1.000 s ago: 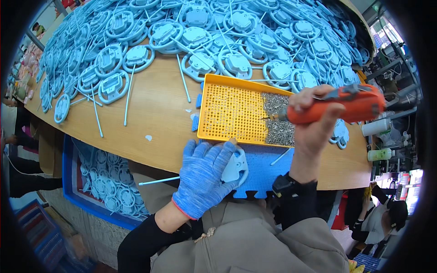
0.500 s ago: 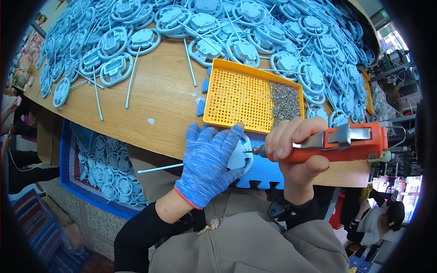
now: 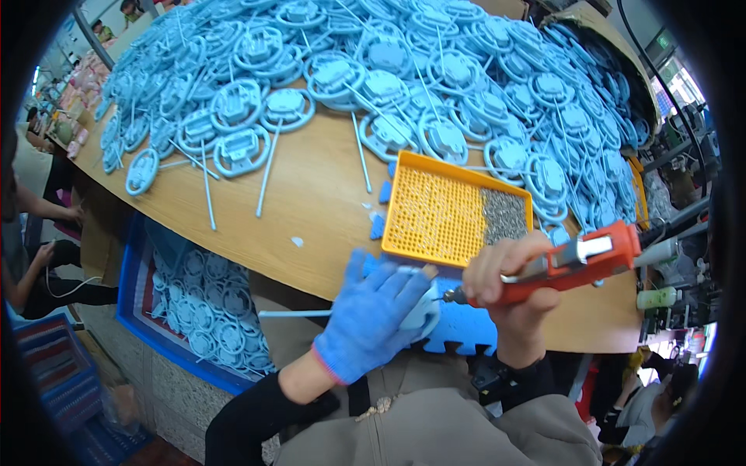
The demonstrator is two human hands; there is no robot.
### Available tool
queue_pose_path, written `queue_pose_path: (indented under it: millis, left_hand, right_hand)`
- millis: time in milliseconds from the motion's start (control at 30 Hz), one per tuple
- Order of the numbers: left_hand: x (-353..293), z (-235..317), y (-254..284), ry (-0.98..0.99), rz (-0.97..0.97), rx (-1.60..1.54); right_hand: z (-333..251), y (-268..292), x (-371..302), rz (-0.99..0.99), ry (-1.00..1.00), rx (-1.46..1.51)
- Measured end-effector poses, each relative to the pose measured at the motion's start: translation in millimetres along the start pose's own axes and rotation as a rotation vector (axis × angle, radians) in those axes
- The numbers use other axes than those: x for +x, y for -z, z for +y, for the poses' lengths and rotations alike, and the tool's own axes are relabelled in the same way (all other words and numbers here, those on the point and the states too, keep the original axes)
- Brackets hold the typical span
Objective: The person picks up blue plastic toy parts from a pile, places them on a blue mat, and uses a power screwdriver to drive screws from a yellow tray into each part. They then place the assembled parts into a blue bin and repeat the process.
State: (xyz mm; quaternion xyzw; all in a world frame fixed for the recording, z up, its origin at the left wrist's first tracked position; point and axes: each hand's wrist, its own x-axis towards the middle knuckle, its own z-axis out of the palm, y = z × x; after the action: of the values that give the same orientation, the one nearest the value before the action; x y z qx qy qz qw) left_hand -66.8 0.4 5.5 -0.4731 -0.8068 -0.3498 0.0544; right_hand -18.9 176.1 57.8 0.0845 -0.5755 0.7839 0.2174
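Observation:
My left hand (image 3: 367,320), in a blue knitted glove with bare fingertips, grips a light-blue plastic piece (image 3: 424,314) with a rounded rim. A thin rod (image 3: 295,314) of the same colour sticks out to the left from under the glove. My bare right hand (image 3: 509,279) is wrapped round a red power screwdriver (image 3: 579,268), its bit pointing left at the piece. Whether the tip touches the piece I cannot tell. Beneath them lies a blue foam mat (image 3: 465,326). Just beyond stands a yellow perforated tray (image 3: 427,213) with small metal screws (image 3: 505,213) heaped at its right end.
A large heap of similar light-blue pieces (image 3: 388,58) covers the far part of the wooden table (image 3: 311,194). Below the table's left edge, a blue-rimmed bin (image 3: 186,361) holds more pieces. A green bottle (image 3: 657,297) stands at right. Other people sit at left and lower right.
The whole view has shifted, so the table and hands appear lower and further right. The held piece has tipped, showing its edge more. Both hands keep their holds.

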Motion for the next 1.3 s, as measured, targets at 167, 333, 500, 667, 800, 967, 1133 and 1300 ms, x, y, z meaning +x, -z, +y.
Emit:
queue_pose_path:
  millis: [167, 333, 500, 667, 800, 967, 1133, 1300]
  left_hand:
    - [-47, -20, 98, 0.264, -0.152, 0.140]
    - [17, -70, 90, 0.145, 0.026, 0.254]
    - [159, -178, 18, 0.613, 0.176, -0.267]
    - [223, -191, -10, 0.744, 0.245, -0.150]
    - [223, -202, -25, 0.799, 0.349, -0.201]
    - [201, -233, -11, 0.708, 0.507, -0.348]
    - [146, -142, 42, 0.418, 0.480, -0.685]
    - [41, -89, 73, 0.351, 0.301, -0.645]
  right_hand:
    - [-17, 26, 22, 0.032, 0.213, -0.069]
    - [-7, 43, 39, 0.145, 0.200, -0.138]
    - [3, 53, 47, 0.216, 0.245, -0.171]
    - [18, 81, 48, 0.252, 0.266, -0.095]
    - [22, 86, 48, 0.344, 0.235, -0.201]
    - [22, 87, 50, 0.328, 0.239, -0.224]
    - [28, 97, 46, 0.286, 0.229, -0.032]
    - [29, 97, 48, 0.292, 0.259, -0.071]
